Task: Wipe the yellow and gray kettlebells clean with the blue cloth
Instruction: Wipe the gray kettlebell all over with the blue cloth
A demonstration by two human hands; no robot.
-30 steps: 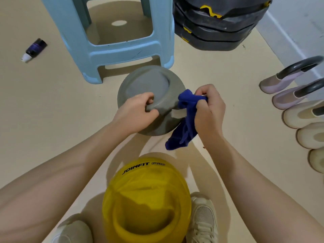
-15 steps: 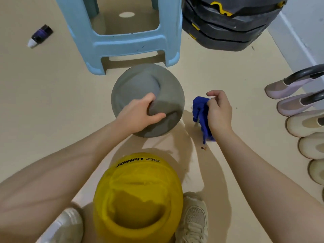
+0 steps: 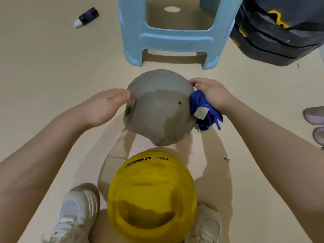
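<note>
Right hand point(image 3: 213, 93) clutches the bunched blue cloth point(image 3: 204, 109) against the gray kettlebell point(image 3: 157, 109), fingers over its right side. Left hand point(image 3: 107, 106), fingers straight, touches its left side. Yellow kettlebell point(image 3: 151, 188) sits just nearer the person, blue stool point(image 3: 168, 39) beyond.

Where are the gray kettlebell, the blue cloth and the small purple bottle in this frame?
gray kettlebell point(image 3: 157, 109), head view, middle of its rounded body.
blue cloth point(image 3: 199, 102), head view, bunched fold beside the white tag.
small purple bottle point(image 3: 87, 16), head view, its dark body.
</note>
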